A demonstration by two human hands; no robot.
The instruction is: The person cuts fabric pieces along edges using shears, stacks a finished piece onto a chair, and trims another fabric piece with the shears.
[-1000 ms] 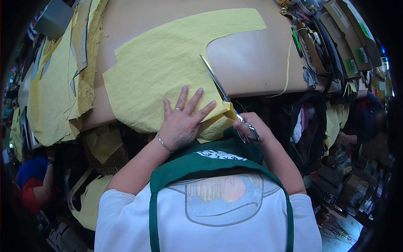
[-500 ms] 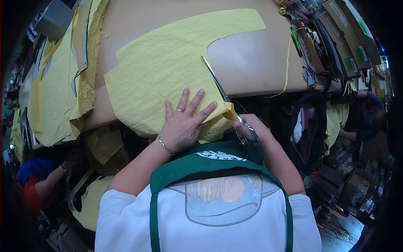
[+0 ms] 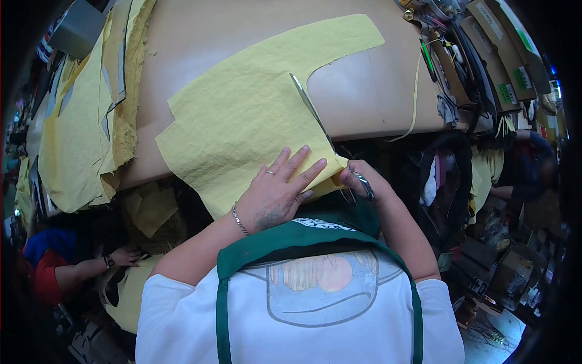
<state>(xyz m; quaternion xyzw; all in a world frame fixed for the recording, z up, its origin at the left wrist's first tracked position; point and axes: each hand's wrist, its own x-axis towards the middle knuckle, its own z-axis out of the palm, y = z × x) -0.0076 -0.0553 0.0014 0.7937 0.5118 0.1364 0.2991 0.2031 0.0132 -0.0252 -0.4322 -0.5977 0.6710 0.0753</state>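
A large yellow sheet point(image 3: 242, 103) lies on the tan table point(image 3: 182, 36), its near part hanging over the front edge. My left hand point(image 3: 276, 191) rests flat on the near part of the sheet, fingers spread. In my right hand point(image 3: 367, 182), to the right, are the handles of metal scissors point(image 3: 315, 115). Their long blade points up and away along the sheet's right edge, its tip near the inner curve. A fold of the sheet stands up between the scissors and my left hand.
More yellow sheets point(image 3: 85, 133) are piled at the table's left. Cardboard boxes point(image 3: 494, 48) and tools line the right side. A co-worker's arm point(image 3: 91, 269) reaches in at the lower left; another person's arm point(image 3: 506, 192) shows at the right.
The sheet's near part has moved down toward me and slightly right. My left hand has shifted the same way. The scissors stand a little more upright. The co-worker's hand at the lower left has reached further right.
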